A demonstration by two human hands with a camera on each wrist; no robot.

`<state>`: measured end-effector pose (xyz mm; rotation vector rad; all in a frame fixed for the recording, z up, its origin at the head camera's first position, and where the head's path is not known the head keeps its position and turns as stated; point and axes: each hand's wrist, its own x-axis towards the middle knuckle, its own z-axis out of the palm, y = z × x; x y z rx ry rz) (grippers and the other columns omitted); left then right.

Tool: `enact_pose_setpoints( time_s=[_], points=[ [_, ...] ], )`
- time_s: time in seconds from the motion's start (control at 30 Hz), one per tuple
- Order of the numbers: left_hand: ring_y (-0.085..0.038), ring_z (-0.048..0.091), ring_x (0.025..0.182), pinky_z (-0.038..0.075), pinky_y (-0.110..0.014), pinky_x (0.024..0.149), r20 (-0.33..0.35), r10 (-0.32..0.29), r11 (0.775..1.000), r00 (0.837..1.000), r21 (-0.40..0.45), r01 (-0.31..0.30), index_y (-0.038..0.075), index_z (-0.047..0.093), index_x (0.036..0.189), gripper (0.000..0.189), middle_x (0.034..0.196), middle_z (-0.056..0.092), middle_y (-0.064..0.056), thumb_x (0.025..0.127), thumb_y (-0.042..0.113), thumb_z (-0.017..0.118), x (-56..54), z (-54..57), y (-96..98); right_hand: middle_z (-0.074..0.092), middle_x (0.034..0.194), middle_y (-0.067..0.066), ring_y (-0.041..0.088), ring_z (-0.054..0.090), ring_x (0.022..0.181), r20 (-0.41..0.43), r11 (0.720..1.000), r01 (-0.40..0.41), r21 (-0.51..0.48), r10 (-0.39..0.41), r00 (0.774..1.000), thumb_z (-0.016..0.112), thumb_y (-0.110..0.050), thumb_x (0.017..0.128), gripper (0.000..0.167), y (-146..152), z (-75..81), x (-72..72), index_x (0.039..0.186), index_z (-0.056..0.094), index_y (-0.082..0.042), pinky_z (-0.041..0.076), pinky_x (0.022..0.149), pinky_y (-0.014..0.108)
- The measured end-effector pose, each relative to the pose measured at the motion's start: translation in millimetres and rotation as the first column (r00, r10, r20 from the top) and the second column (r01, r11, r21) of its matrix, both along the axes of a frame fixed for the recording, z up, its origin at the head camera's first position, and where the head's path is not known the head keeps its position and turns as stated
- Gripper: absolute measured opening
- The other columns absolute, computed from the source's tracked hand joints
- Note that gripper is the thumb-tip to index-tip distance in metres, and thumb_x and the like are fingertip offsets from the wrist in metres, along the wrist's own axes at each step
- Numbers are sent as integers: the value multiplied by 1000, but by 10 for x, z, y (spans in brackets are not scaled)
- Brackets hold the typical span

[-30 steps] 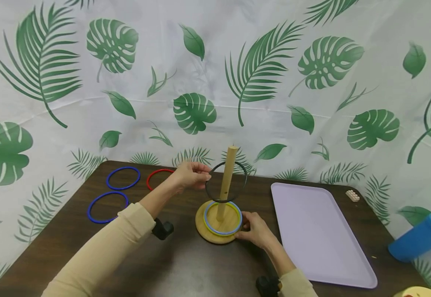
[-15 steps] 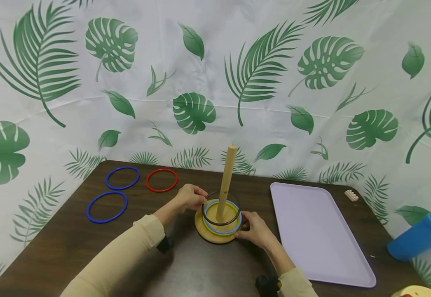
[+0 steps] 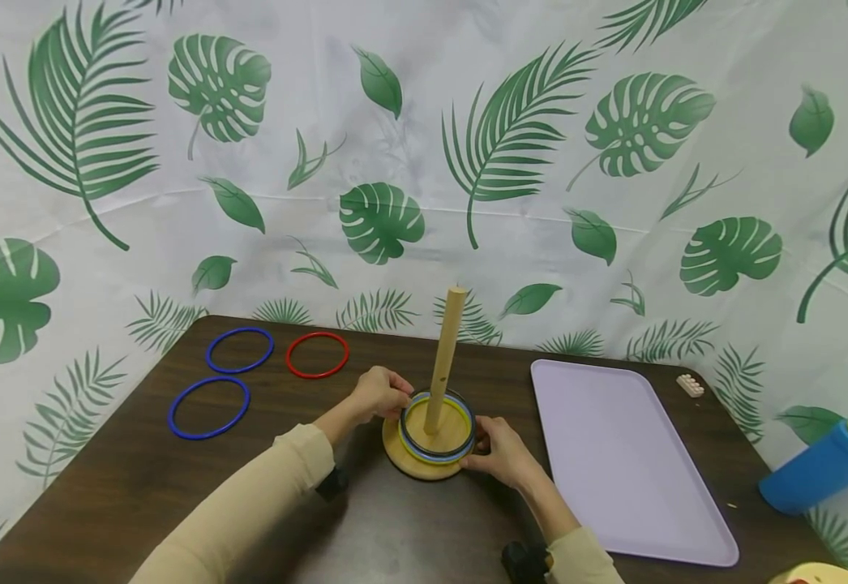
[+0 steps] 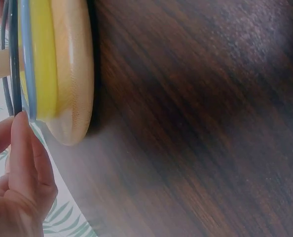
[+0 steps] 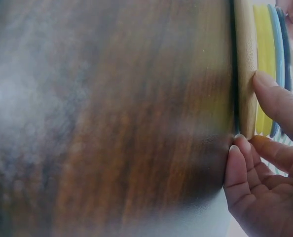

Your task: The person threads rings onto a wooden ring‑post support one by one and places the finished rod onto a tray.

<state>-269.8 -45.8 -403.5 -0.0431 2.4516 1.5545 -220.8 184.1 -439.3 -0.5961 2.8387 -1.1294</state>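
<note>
A wooden peg (image 3: pixel 447 345) stands on a round wooden base (image 4: pixel 77 74). Around its foot lie yellow rings (image 5: pixel 265 64) with a light blue ring (image 4: pixel 28 64) on top. My left hand (image 3: pixel 379 392) pinches a black ring (image 4: pixel 15 59) at its left side; this ring circles the peg just over the light blue one, slightly tilted in the left wrist view. On the opposite side, my right hand (image 3: pixel 506 454) holds the edge of the base, thumb against the rim and fingers curled low beside it. How many yellow rings are stacked is hard to tell.
Left on the dark table (image 3: pixel 395 527) lie a red ring (image 3: pixel 318 376) and two blue rings, one behind (image 3: pixel 240 371) and one nearer (image 3: pixel 208 436). A lilac tray (image 3: pixel 628 462) is at right, with a small pale block (image 3: pixel 690 385) and a blue bottle (image 3: pixel 818 466) beyond.
My left hand has brought the black ring down along the peg from mid-height to the stacked rings, tilting it flatter. The right hand keeps its place on the base.
</note>
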Motion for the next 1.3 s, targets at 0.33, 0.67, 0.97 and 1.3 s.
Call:
enact_pose_setpoints(
  time_s=[0.33, 0.67, 0.97, 1.3],
  points=[
    [-14, 65, 61, 58, -28, 59, 6, 5, 1000, 1000, -25, -5, -3, 69, 91, 11, 87, 66, -12, 81, -2, 68, 43, -12, -20, 58, 96, 9, 20, 56, 86, 28, 1000, 26, 8, -26, 999, 82, -6, 69, 59, -32, -25, -11, 119, 55, 10, 50, 76, 33],
    [-16, 66, 66, 59, -30, 62, 19, -14, 1000, 1000, -14, 15, -3, 69, 94, 12, 88, 66, -12, 82, -1, 68, 56, -19, -51, 58, 99, 11, 21, 58, 86, 43, 1000, 3, -6, -3, 999, 81, -7, 70, 59, -31, -23, -21, 120, 54, 10, 52, 76, 37],
    [-17, 67, 68, 59, -31, 63, 26, -17, 1000, 1000, 16, 17, -3, 68, 94, 13, 86, 65, -10, 82, 2, 69, 67, -29, -95, 58, 100, 11, 23, 58, 88, 46, 1000, 5, -11, -4, 999, 82, -7, 70, 58, -36, -22, -7, 119, 56, 8, 52, 78, 39],
    [-30, 65, 92, 58, -37, 73, -5, -11, 992, 1000, 124, 12, -5, 63, 104, 20, 97, 65, -15, 86, 4, 65, 97, -39, -452, 59, 98, 9, 19, 57, 87, 41, 1000, 8, -6, -8, 999, 82, -8, 70, 56, -5, -33, -27, 119, 57, 6, 52, 76, 32]
  ],
)
